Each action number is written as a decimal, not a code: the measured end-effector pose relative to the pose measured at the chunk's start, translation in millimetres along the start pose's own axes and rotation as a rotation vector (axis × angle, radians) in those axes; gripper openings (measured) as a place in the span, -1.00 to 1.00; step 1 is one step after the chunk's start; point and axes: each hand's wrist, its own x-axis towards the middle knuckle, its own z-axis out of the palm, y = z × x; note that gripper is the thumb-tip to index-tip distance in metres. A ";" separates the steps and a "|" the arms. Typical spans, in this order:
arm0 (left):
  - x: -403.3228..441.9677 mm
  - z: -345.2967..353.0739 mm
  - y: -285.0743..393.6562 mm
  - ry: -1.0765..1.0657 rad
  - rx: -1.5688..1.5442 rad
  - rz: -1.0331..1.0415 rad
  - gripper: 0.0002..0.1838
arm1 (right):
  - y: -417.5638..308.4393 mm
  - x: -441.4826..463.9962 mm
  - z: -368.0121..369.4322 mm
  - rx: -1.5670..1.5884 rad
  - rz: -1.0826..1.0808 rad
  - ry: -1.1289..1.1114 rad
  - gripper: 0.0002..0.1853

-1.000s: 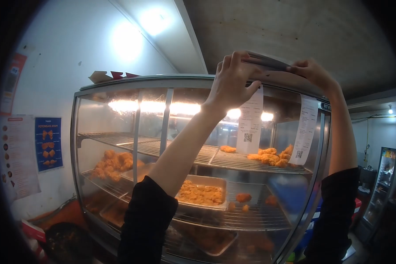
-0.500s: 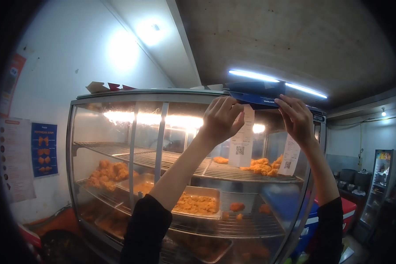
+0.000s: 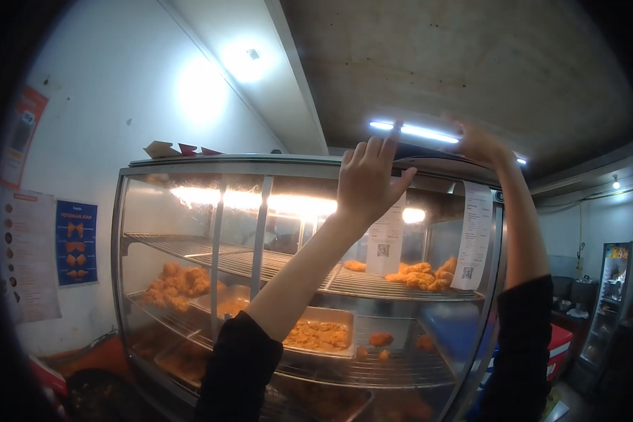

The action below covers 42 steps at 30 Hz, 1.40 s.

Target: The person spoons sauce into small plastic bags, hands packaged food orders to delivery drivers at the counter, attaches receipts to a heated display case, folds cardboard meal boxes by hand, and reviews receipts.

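My left hand [image 3: 371, 177] is raised at the top front edge of a glass display cabinet [image 3: 309, 165], its fingers apart and thumb spread. To its right, my right hand [image 3: 478, 143] is lifted above the cabinet top, its fingers spread and partly blurred. A dark flat item [image 3: 427, 155] lies on the cabinet top between the two hands; its shape is mostly hidden. Two printed paper slips hang down the glass: one [image 3: 385, 243] below my left hand, the other [image 3: 473, 232] below my right hand.
Fried pieces [image 3: 420, 276] lie on the cabinet's upper rack, with a metal tray [image 3: 321, 330] of more pieces lower down. Folded cartons [image 3: 163, 149] stand on the top left. Posters [image 3: 77, 243] hang on the left wall. A lit fridge [image 3: 607, 302] stands at the right.
Both hands have moved up from the blue folded item at the cabinet edge, and their fingers have spread. That item now lies lower and flatter on the top.
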 end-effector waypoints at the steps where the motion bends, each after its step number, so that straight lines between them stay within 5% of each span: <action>1: 4.9 1.0 0.5 0.002 0.003 0.000 -0.64 | 3.2 8.3 0.7 0.034 0.073 -0.353 -0.67; 5: 9.9 1.5 2.8 -0.041 0.119 -0.017 -0.78 | 6.7 27.9 18.7 -0.154 0.198 -0.519 -0.68; 7: 6.3 2.7 3.2 -0.011 0.145 0.006 -0.82 | 12.9 25.5 26.2 -0.363 0.250 0.217 -0.75; 9: 0.6 2.9 2.2 -0.018 0.122 0.007 -0.78 | 8.4 23.7 12.9 -0.356 0.472 0.456 -0.74; 11: 1.0 1.3 2.3 -0.030 0.090 -0.002 -0.74 | -6.3 23.4 -8.2 -0.352 0.412 0.921 -0.82; 13: 2.9 -5.6 1.8 -0.091 -0.051 -0.075 -0.64 | -5.9 23.9 -36.1 -0.317 0.127 1.162 -0.89; 14: 8.4 -10.7 -0.7 -0.095 -0.052 -0.080 -0.64 | -10.0 17.7 -49.0 -0.149 0.042 1.152 -0.87; 16: 25.4 -28.8 -11.4 -0.181 -0.343 -0.570 -0.22 | -33.3 -4.7 -81.1 0.154 -0.181 1.094 -0.79; 17: 28.9 -36.3 -22.3 0.025 -0.297 -0.608 -0.21 | -40.6 -14.2 -95.3 0.290 -0.320 1.048 -0.76; 18: 31.9 -47.2 -36.0 0.229 -0.249 -0.643 -0.18 | -45.7 -27.3 -109.5 0.254 -0.259 0.983 -0.71; 20: 52.5 -77.9 -78.2 0.158 -0.421 -0.756 0.04 | -55.3 -55.8 -145.4 0.206 -0.193 0.912 -0.66; 22: 63.9 -113.4 -82.8 0.330 -0.691 -0.598 -0.10 | -67.6 -77.2 -184.9 -0.956 -0.213 0.682 -0.62; 23: 70.0 -131.9 -83.8 0.278 -0.699 -0.451 -0.21 | -87.2 -73.6 -195.0 -0.964 -0.210 0.673 -0.62; 25: 71.9 -172.7 -105.9 0.189 -0.627 -0.206 -0.38 | -137.1 -58.3 -201.9 0.440 -0.457 0.866 -0.23; 26: 72.7 -190.8 -117.4 0.149 -0.548 -0.103 -0.43 | -120.6 -60.0 -212.4 0.439 -0.455 0.864 -0.23; 28: 70.2 -232.2 -73.8 0.229 -0.658 -0.320 -0.40 | -69.7 -68.4 -235.0 -0.029 -0.109 0.649 -0.62; 29: 65.2 -250.3 -60.2 0.225 -0.651 -0.329 -0.40 | -89.3 -76.5 -233.1 -0.425 -0.045 0.398 -0.51; 30: 58.9 -267.0 -48.5 0.151 -0.547 -0.391 -0.37 | -111.1 -85.0 -224.6 -0.416 -0.047 0.386 -0.51; 32: 36.7 -293.0 -42.2 -0.003 -0.263 -0.481 -0.27 | -149.5 -107.7 -187.1 0.553 0.183 0.403 -0.51; 34: 0.2 -313.3 -46.6 -0.157 -0.356 -0.600 -0.25 | -154.9 -149.4 -156.1 1.292 0.471 0.292 -0.46; 36: -47.0 -335.6 -41.9 -0.317 -0.357 -0.718 -0.29 | -149.9 -208.8 -126.0 1.459 0.629 -0.102 -0.47; 39: -131.0 -366.8 -42.9 -0.580 -0.306 -0.871 -0.34 | -199.5 -285.4 -102.7 1.596 1.102 -0.364 -0.53; 42: -199.4 -392.9 -4.7 -0.655 -0.357 -1.077 -0.34 | -230.9 -357.3 -86.9 1.749 1.190 -0.464 -0.56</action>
